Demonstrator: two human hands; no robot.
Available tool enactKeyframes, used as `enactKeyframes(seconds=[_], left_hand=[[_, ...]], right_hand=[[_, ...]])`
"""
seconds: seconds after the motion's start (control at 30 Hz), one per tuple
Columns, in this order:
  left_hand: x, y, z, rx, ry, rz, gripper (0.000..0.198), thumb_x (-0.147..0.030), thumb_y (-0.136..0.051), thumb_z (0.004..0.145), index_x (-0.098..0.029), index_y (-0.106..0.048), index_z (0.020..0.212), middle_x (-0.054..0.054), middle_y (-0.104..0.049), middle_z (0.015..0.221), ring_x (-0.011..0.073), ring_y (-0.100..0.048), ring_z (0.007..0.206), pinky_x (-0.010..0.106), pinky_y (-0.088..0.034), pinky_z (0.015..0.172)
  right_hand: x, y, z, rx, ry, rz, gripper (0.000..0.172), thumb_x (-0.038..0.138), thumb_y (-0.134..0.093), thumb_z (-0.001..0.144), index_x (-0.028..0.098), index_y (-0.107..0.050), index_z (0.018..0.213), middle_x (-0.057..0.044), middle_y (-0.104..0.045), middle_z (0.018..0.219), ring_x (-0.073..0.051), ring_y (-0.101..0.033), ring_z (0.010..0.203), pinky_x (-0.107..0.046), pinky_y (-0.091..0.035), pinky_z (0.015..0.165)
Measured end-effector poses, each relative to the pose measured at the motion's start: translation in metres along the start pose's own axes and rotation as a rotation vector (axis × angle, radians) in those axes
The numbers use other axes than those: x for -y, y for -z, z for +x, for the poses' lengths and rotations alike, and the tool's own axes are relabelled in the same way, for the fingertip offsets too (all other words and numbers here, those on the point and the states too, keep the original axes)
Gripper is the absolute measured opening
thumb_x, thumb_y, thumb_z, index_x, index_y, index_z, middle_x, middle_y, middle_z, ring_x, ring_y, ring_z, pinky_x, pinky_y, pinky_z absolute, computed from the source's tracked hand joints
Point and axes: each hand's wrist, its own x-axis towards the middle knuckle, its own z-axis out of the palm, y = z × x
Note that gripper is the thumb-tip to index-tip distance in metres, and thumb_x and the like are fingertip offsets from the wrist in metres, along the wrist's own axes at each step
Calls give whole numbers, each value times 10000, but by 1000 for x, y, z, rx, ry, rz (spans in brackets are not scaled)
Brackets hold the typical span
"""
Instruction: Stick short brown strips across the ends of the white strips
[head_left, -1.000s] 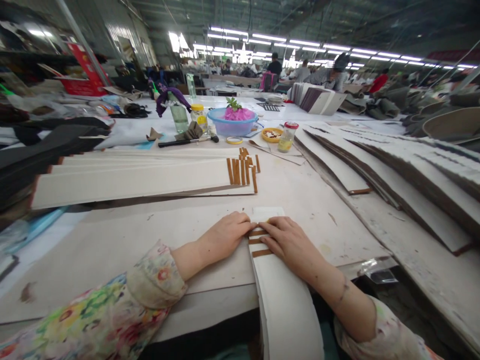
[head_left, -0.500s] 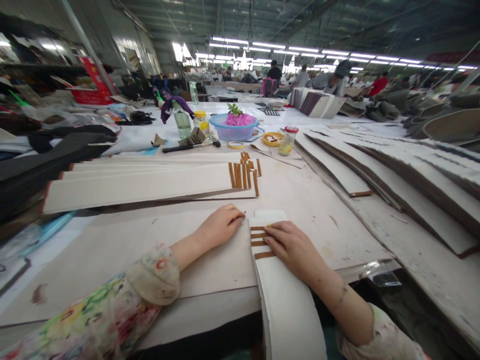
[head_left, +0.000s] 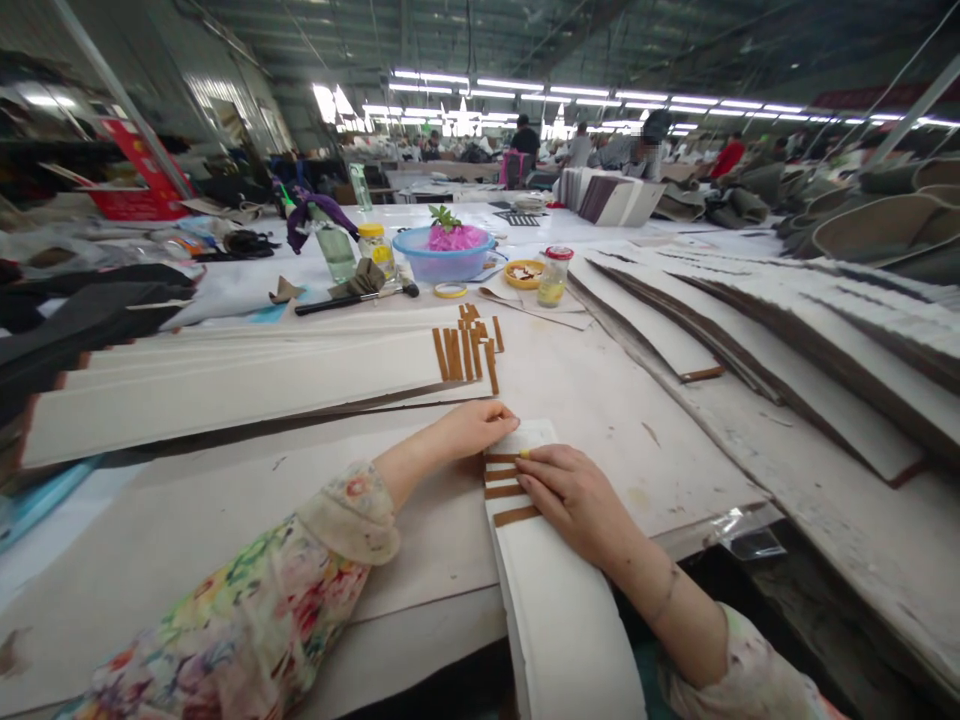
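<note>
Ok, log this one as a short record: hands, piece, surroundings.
Left hand: at the far end of the white strip, contact unclear
Right hand: resting on that strip, fingertips by its brown bands
Strip shape: near part bends downward
Left side: stacked white pieces, loose brown strips on top
Farther back: blue basin, red-lidded jar

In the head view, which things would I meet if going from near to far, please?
Long white curved panel under the right hand, short brown strips on the left pile of white panels, yellow ring, round blue plastic basin, upright row of white and purplish pieces.
</note>
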Motion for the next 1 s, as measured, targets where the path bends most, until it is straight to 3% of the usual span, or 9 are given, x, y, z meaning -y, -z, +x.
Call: enactKeyframes(seconds=[0.07,0.3,0.57,0.8,1.0], left_hand=[[-6,-3,6,50,-15,-10,293,-283,-452,783,-125,-596,984,22,-640,806,136,-563,708,218,-426,659],[-21,-11,19,186,-98,-144,500,-67,-464,692,-107,-474,1191,53,-621,1017,116,-576,853,198,-432,777],[-13,-14,22,77,-124,105,300,-95,-520,649,-129,-620,930,3,-639,796,113,-569,704,180,-438,657],[-22,-20,8,-49,-161,236,185,-125,-496,715,-151,-624,846,35,-606,843,152,-547,780,242,-421,714],[-27,-23,1,-38,-238,396,195,-118,-444,791,-152,-622,862,50,-588,856,157,-537,833,250,-413,770]], right_hand=[[0,0,0,-12,12,7,208,238,-455,863,176,-626,963,-71,-628,957,-184,-554,888,-361,-443,817],[1,1,1,0,17,20,190,207,-457,857,176,-624,940,-59,-634,963,-181,-554,897,-353,-431,819],[0,-1,-1,-12,-2,3,183,224,-471,852,170,-627,930,-56,-641,941,-176,-558,879,-343,-428,815],[2,2,0,-2,-9,-4,182,210,-463,853,176,-636,900,-54,-641,930,-175,-558,867,-340,-429,807],[3,1,-2,-20,-23,-33,186,221,-460,855,180,-640,879,-58,-646,933,-181,-567,869,-338,-436,803]])
